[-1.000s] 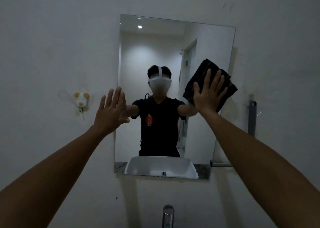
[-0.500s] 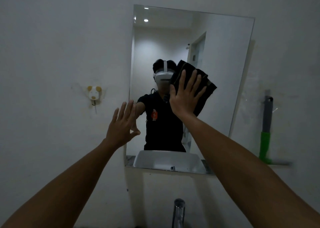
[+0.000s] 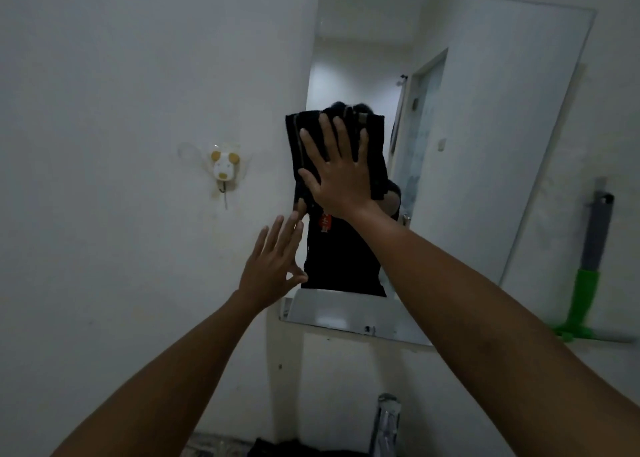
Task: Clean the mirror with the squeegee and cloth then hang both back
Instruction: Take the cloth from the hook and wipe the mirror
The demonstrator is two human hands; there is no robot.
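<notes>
On the white wall straight ahead hangs the mirror (image 3: 485, 144), a tall frameless pane tilted in the wide-angle view. Against its left part the right hand (image 3: 341, 176) lies flat with fingers straight and spread, pressing the dark cloth (image 3: 304, 151) to the glass; this grip is released, the palm alone holding the cloth in place, nothing curled round it. The cloth is folded into a rough rectangle and its left edge reaches slightly past the mirror's left edge onto the wall. Lower and to the left, the left hand (image 3: 273, 269) is raised at the mirror's left edge near the bottom corner, fingers straight and together, thumb out, its grip also released and holding nothing; whether the fingertips touch the wall or the glass cannot be told. Well apart on the right, the squeegee (image 3: 585, 283) hangs upright on the wall beside the mirror, grey shaft above, green handle section below, blade at the bottom running sideways. Left of the mirror a small animal-shaped hook (image 3: 223, 169) sticks to the wall. A chrome tap (image 3: 386, 422) stands near the bottom edge.
</notes>
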